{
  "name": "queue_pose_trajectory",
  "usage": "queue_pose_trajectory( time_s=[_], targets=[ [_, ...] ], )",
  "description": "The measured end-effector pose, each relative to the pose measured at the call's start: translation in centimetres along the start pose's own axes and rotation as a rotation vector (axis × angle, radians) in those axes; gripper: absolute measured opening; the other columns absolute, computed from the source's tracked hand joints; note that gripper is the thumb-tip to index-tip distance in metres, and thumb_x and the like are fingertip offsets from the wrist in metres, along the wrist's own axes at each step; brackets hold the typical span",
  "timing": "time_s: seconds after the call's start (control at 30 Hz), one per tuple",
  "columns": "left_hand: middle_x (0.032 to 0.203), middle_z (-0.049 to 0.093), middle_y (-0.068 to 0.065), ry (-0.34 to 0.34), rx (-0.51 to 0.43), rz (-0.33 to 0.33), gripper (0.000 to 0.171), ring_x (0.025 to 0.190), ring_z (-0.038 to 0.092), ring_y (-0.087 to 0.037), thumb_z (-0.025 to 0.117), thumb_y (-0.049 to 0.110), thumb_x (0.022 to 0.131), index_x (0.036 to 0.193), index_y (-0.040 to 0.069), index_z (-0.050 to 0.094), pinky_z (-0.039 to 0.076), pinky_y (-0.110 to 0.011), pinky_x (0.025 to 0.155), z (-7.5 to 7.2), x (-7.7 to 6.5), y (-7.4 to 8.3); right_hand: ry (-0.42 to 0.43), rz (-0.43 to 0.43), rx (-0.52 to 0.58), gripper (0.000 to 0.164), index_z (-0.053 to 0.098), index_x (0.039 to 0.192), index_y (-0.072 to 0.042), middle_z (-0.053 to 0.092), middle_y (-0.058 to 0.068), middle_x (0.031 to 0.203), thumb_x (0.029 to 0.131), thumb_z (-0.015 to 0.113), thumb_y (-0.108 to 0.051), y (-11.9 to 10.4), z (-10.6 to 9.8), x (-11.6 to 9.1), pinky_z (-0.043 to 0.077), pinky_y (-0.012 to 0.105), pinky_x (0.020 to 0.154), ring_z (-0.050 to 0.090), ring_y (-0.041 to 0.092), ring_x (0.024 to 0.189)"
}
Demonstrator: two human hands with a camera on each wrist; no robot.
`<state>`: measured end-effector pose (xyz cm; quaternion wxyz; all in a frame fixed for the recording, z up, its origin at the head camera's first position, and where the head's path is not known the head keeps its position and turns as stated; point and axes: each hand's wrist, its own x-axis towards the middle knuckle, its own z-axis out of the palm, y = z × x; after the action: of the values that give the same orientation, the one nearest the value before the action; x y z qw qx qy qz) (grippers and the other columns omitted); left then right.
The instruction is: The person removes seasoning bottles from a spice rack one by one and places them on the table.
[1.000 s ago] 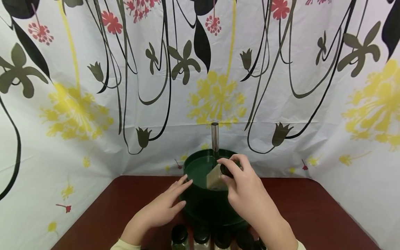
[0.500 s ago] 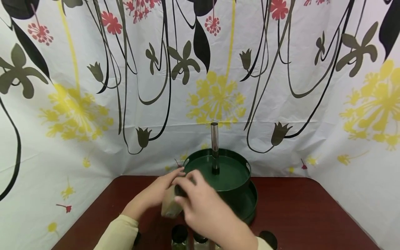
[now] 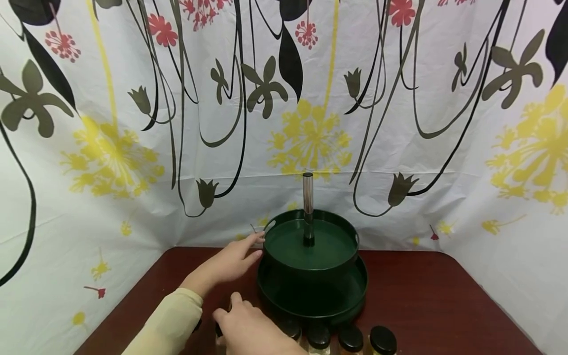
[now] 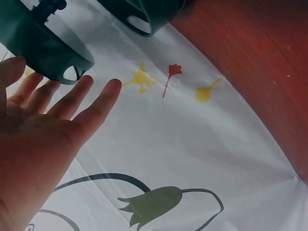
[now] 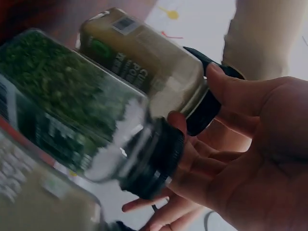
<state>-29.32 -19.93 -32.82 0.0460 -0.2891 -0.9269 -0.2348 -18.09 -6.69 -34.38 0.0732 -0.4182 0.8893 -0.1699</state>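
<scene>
My right hand (image 3: 253, 325) is low at the table's front. In the right wrist view its thumb and a finger pinch the black cap of a spice jar of tan powder (image 5: 175, 79). Beside that jar is a jar of green dried herbs (image 5: 72, 96), and another pale-filled jar (image 5: 43, 192) is partly cut off by the frame. My left hand (image 3: 226, 264) has its fingers extended at the left rim of a green two-tier turntable tray (image 3: 310, 268); the left wrist view shows fingertips by its handle cutout. In the head view the right hand hides the pinched jar's body.
Several more black-capped jars (image 3: 350, 338) stand in a row along the front, right of my right hand. A metal post (image 3: 308, 197) rises from the tray's upper tier. Flowered white cloth (image 3: 222, 123) hangs behind the dark red table (image 3: 412, 296).
My right hand has brought the tan powder jar out of the upper tier, leftward and down to the jars at the front. My left hand stays near the tray's left rim.
</scene>
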Motion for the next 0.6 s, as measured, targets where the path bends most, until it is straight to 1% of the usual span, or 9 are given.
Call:
queue_pose_trajectory(
  time_s=[0.1, 0.23, 0.3, 0.4, 0.43, 0.5, 0.57, 0.6],
  targets=[
    [0.146, 0.044, 0.001, -0.003, 0.001, -0.011, 0.056, 0.130, 0.043, -0.024, 0.046, 0.030, 0.104, 0.154, 0.021, 0.024, 0.040, -0.052, 0.101, 0.2, -0.2, 0.0, -0.017, 0.009, -0.069, 0.025, 0.064, 0.113, -0.026, 0.054, 0.000, 0.103, 0.091, 0.066, -0.037, 0.0, 0.7, 0.5, 0.049, 0.022, 0.058, 0.054, 0.009, 0.073],
    [0.147, 0.043, 0.001, -0.004, 0.008, -0.003, 0.057, 0.131, 0.042, -0.024, 0.046, 0.030, 0.104, 0.155, 0.019, 0.023, 0.040, -0.052, 0.101, 0.4, -0.2, -0.1, 0.012, 0.010, -0.158, 0.021, 0.065, 0.106, -0.026, 0.056, 0.001, 0.100, 0.088, 0.069, -0.038, 0.1, 1.3, 0.8, 0.047, 0.022, 0.054, 0.052, 0.007, 0.066],
    [0.147, 0.042, 0.001, -0.002, 0.008, 0.002, 0.057, 0.131, 0.042, -0.024, 0.047, 0.031, 0.104, 0.155, 0.020, 0.023, 0.040, -0.052, 0.101, 0.4, -0.2, -0.1, 0.037, 0.010, -0.176, 0.020, 0.066, 0.103, -0.027, 0.057, 0.000, 0.098, 0.087, 0.070, -0.038, 0.1, 1.3, 0.8, 0.047, 0.023, 0.054, 0.051, 0.007, 0.064],
    [0.147, 0.043, 0.002, 0.007, 0.004, -0.004, 0.058, 0.131, 0.041, -0.024, 0.048, 0.030, 0.103, 0.154, 0.022, 0.023, 0.040, -0.052, 0.101, 0.3, -0.1, -0.1, 0.050, 0.004, -0.195, 0.020, 0.066, 0.103, -0.027, 0.058, 0.000, 0.097, 0.087, 0.070, -0.039, 0.0, 1.3, 0.9, 0.048, 0.025, 0.056, 0.051, 0.006, 0.066],
    [0.147, 0.043, 0.002, 0.007, 0.004, -0.005, 0.058, 0.131, 0.041, -0.024, 0.048, 0.029, 0.103, 0.154, 0.023, 0.022, 0.040, -0.052, 0.101, 0.4, -0.1, -0.1, 0.046, 0.010, -0.198, 0.021, 0.065, 0.104, -0.027, 0.058, 0.000, 0.098, 0.087, 0.070, -0.040, 0.0, 1.3, 0.9, 0.049, 0.026, 0.058, 0.052, 0.007, 0.068],
    [0.147, 0.042, 0.002, 0.004, 0.005, -0.004, 0.058, 0.131, 0.042, -0.024, 0.048, 0.029, 0.103, 0.155, 0.021, 0.022, 0.040, -0.052, 0.101, 0.5, -0.1, -0.2, 0.042, 0.027, -0.205, 0.024, 0.065, 0.105, -0.028, 0.058, -0.002, 0.101, 0.086, 0.070, -0.043, 0.0, 1.2, 0.7, 0.051, 0.032, 0.067, 0.055, 0.008, 0.076],
    [0.147, 0.042, 0.002, 0.004, 0.011, -0.004, 0.058, 0.130, 0.043, -0.024, 0.048, 0.028, 0.103, 0.155, 0.020, 0.022, 0.041, -0.052, 0.100, 0.6, -0.1, -0.3, 0.044, 0.047, -0.215, 0.030, 0.064, 0.109, -0.028, 0.059, -0.002, 0.104, 0.085, 0.069, -0.046, 0.0, 1.1, 0.5, 0.051, 0.042, 0.080, 0.057, 0.010, 0.085],
    [0.147, 0.042, 0.002, 0.003, 0.017, -0.004, 0.059, 0.130, 0.043, -0.024, 0.048, 0.028, 0.103, 0.155, 0.019, 0.022, 0.041, -0.052, 0.100, 0.6, -0.1, -0.3, 0.048, 0.055, -0.222, 0.032, 0.064, 0.110, -0.028, 0.059, -0.003, 0.106, 0.085, 0.069, -0.048, 0.0, 1.0, 0.4, 0.049, 0.048, 0.085, 0.058, 0.012, 0.090]
  ],
)
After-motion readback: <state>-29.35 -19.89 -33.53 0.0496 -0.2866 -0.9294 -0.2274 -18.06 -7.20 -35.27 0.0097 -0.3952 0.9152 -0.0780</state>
